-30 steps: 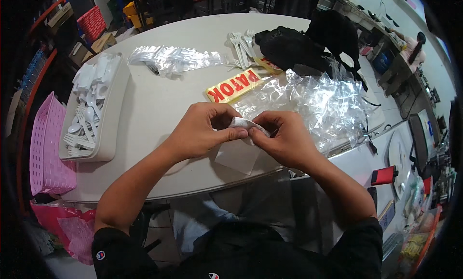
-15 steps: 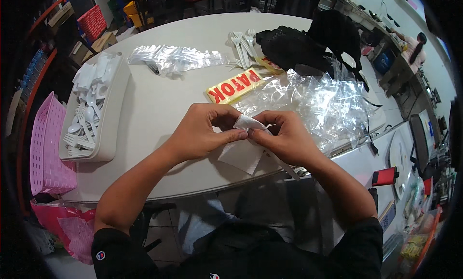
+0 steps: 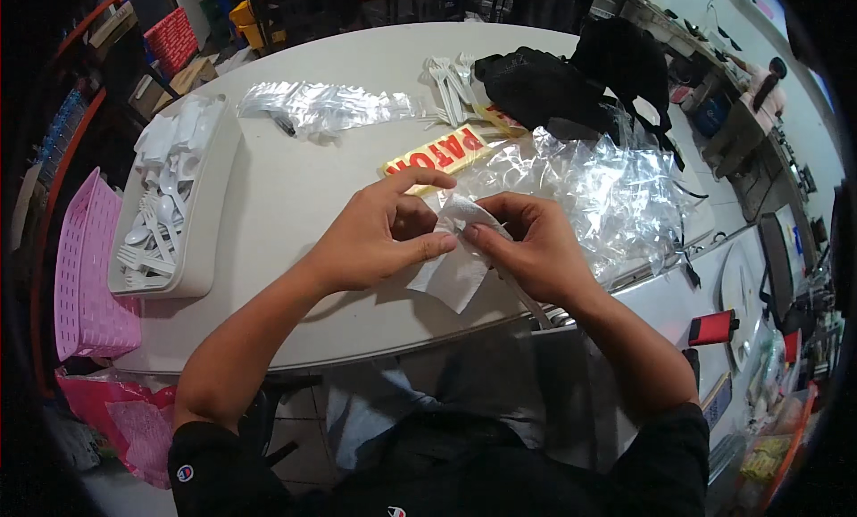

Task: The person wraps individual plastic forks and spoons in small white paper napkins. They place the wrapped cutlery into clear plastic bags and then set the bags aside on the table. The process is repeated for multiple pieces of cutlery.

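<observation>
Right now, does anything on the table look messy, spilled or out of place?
Nothing is spilled or broken. The clear plastic wrappers lie in a loose crumpled heap beside the right hand, and some white forks lie loose outside the grey tray. Both hands hold a white napkin.

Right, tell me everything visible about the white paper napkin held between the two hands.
The white paper napkin looks thin, soft and creased. Its upper part is bunched and folded, pinched between the left hand and the right hand; the lower part hangs loose as a pointed flap above the near edge of the pale round table. Only the fingers visibly touch it. Whether it wraps anything is hidden.
</observation>
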The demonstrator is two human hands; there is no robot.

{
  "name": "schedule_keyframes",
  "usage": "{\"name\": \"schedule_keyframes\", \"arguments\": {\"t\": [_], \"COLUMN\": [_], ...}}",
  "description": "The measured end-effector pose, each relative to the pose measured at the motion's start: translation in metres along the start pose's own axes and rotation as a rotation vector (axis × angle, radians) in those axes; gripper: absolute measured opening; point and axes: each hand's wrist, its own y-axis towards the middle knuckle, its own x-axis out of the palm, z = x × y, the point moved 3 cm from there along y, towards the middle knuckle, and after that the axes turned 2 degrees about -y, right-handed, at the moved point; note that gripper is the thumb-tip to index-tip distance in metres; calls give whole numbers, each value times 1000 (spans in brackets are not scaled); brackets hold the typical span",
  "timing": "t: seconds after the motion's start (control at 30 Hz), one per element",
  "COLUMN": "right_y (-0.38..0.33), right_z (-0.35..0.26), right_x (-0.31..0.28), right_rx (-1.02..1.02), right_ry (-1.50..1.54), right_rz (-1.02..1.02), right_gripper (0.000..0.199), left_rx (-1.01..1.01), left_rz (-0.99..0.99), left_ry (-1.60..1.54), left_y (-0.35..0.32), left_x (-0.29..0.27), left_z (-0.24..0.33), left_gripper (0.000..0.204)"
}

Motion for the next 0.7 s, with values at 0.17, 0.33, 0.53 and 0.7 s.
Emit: {"name": "schedule_keyframes", "arguments": {"t": [0.17,0.33,0.53,0.7], "right_y": [1,0,-2,-3], "right_z": [-3,2,-2,2], "right_x": [-7,-2,6,9], "right_rx": [105,199,154,132], "right_ry": [141,247,229,211], "right_rz": [-4,-55,-25,-15], "right_gripper": [28,31,33,34], "left_rx": [135,274,281,322], "left_rz": [-95,-22,170,197], "left_ry": [114,315,58,103], "left_y": [-3,2,6,2], "left_x": [-11,-11,-20,-4], "left_z": [2,1,-3,0], "left_gripper": [73,68,40,24]}}
